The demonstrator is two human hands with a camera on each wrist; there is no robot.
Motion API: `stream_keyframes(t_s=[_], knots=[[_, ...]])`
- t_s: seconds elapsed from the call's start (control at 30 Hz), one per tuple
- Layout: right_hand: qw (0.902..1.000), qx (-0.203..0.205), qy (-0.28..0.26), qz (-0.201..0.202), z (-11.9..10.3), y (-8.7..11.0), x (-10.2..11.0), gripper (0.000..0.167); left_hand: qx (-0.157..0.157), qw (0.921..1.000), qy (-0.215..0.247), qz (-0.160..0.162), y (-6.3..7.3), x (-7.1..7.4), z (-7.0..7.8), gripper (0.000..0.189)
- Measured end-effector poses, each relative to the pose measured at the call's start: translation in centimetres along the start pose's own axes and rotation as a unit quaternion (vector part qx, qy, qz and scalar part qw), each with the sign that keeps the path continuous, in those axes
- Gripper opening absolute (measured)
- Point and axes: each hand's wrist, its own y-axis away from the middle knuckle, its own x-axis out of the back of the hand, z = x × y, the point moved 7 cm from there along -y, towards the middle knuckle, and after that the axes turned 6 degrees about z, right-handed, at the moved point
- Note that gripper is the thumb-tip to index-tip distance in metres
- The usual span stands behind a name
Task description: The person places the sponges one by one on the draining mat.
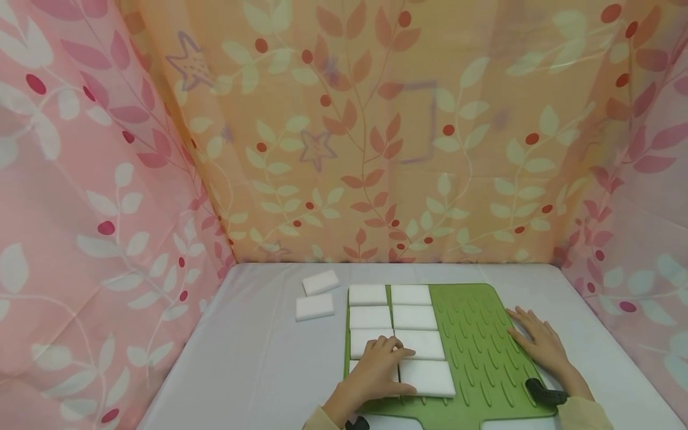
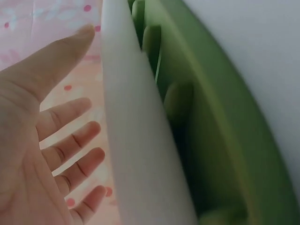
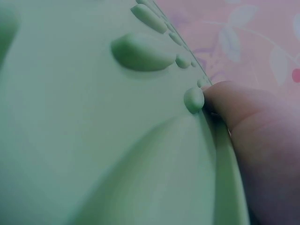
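A green ridged mat (image 1: 473,358) lies on the table, with several white rectangular sponge-like blocks (image 1: 430,379) in two columns on its left half. My left hand (image 1: 372,371) is over the nearer blocks, thumb and fingers apart and loosely bent. In the left wrist view, the same hand (image 2: 28,150) is beside a white block (image 2: 136,140), and nothing is in its palm. At the mat's right edge rests my right hand (image 1: 543,345), fingers spread. The right wrist view has its thumb (image 3: 267,140) touching the mat's raised rim (image 3: 229,173); its other fingers are hidden there.
Two loose white blocks, one farther back (image 1: 321,282) and one nearer (image 1: 315,307), lie on the pale tabletop (image 1: 252,358) left of the mat. Patterned curtains (image 1: 376,149) enclose the table at the back and both sides. A dark wrist strap (image 1: 545,394) circles the right wrist.
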Motion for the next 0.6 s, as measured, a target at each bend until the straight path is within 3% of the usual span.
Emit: stream_keyframes(t_s=[0.27,0.6], knots=[[1.0,0.001,-0.004,0.003,-0.4,-0.2,0.4,0.052,0.017,0.9984,0.041,0.035,0.6,1.8,-2.2,0.059],[1.0,0.0,0.0,0.002,0.0,0.0,-0.1,0.052,0.067,0.9939,0.048,0.073,1.7,3.6,-6.8,0.051]])
